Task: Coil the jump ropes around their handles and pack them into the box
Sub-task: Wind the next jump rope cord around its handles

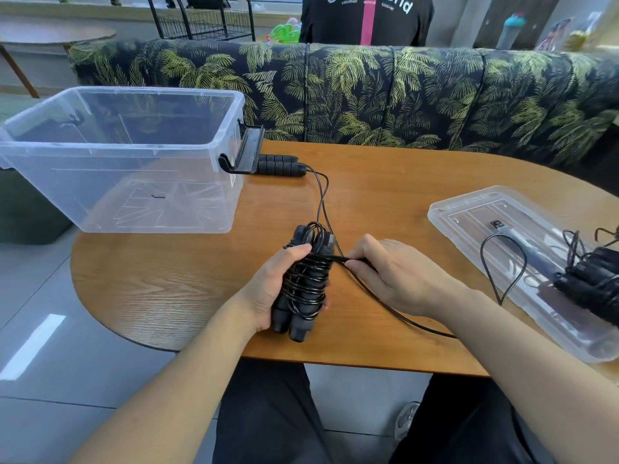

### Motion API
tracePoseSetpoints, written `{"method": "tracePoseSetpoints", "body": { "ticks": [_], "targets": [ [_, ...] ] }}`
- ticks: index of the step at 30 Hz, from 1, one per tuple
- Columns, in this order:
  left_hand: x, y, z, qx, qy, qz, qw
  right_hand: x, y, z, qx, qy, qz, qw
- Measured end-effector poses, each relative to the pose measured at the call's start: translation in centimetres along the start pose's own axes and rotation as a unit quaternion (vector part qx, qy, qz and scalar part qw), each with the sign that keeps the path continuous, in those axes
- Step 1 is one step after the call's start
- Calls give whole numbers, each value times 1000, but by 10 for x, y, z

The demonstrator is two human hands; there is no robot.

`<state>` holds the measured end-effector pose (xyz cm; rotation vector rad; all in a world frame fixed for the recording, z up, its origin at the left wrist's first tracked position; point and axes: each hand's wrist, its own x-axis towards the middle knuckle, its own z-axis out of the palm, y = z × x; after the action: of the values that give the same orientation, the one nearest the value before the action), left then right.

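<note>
Hands: left (268, 289) grips coiled handles (303, 283), right (392, 272) pinches rope (338, 259)

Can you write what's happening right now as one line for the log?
step: coiling | left hand: holds handles | right hand: pinches rope | box: empty

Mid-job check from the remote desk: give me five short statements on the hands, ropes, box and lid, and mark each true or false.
1. The left hand grips a pair of handles wound with rope. True.
2. The right hand rests flat and empty on the table. False: it pinches the rope beside the handles.
3. The clear box already holds a coiled rope. False: nothing shows inside it.
4. Another pair of handles lies on the table beside the box. True.
5. The lid is fitted on the box. False: it lies on the table at right, a rope bundle on it.
</note>
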<state>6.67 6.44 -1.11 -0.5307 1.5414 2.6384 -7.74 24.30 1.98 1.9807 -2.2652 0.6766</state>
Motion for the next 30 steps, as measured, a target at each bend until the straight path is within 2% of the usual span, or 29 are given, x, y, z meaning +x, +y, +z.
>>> {"method": "tracePoseSetpoints", "body": {
  "ticks": [9,12,16,18,20,23,27,30],
  "targets": [
    [3,-2,-4,34,-38,0,999,-4,12,-9,66,-105,75,989],
    [4,-3,-3,36,-41,0,999,-4,16,-13,113,-91,120,982],
    [6,-2,-1,50,-39,12,998,0,14,-7,-20,-19,105,994],
    [7,-3,-1,50,-31,20,998,1,4,-5,-58,8,139,989],
    [7,-4,-1,43,-26,23,998,0,-6,-2,-61,3,181,982],
    [7,-5,1,52,-30,36,998,-1,-14,7,-55,-56,208,975],
    [7,-7,1,53,-29,45,997,-3,-18,10,68,-74,244,964],
    [9,-8,0,50,-39,45,997,-3,-21,14,237,-48,317,917]
  ]
}}
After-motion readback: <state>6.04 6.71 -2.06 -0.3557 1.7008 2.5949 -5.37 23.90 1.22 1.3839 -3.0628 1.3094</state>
